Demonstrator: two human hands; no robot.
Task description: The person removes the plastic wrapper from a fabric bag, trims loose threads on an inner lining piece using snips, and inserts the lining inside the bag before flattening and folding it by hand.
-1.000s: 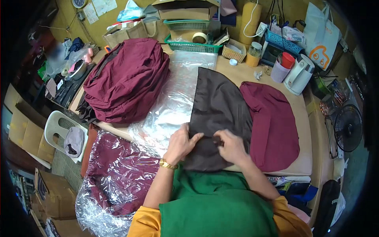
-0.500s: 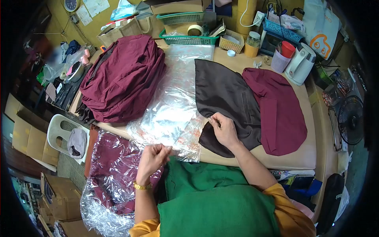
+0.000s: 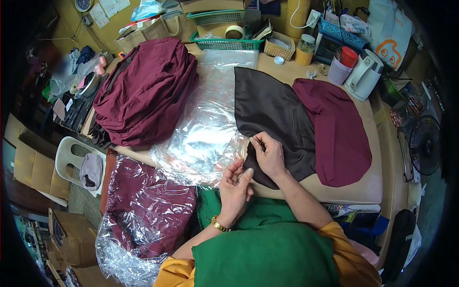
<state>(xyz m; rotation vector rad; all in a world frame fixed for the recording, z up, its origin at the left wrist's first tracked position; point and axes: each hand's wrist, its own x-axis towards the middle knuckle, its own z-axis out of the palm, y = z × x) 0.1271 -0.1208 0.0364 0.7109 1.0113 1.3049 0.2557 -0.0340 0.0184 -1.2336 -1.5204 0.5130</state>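
A black cloth piece (image 3: 272, 110) lies in the middle of the table, its right side against a maroon cloth piece (image 3: 334, 134). My right hand (image 3: 268, 154) is closed in a pinch on the black cloth's left edge. Just below and left of it, my left hand (image 3: 235, 189) has curled fingers near the cloth edge and the clear plastic; whatever lies between its fingertips is too small to make out. Clear plastic sheets (image 3: 205, 119) are spread left of the black cloth.
A maroon cloth pile (image 3: 146, 91) sits at the table's left. Plastic-wrapped maroon cloth (image 3: 148, 205) hangs at the front left. Green baskets (image 3: 229, 44), a jar (image 3: 305, 50), a red cup (image 3: 348, 57) and a kettle (image 3: 364, 76) stand along the back.
My left hand has moved right and up, close to my right hand. My right hand went from over the lower black cloth to pinching its left edge, and the cloth has shifted.
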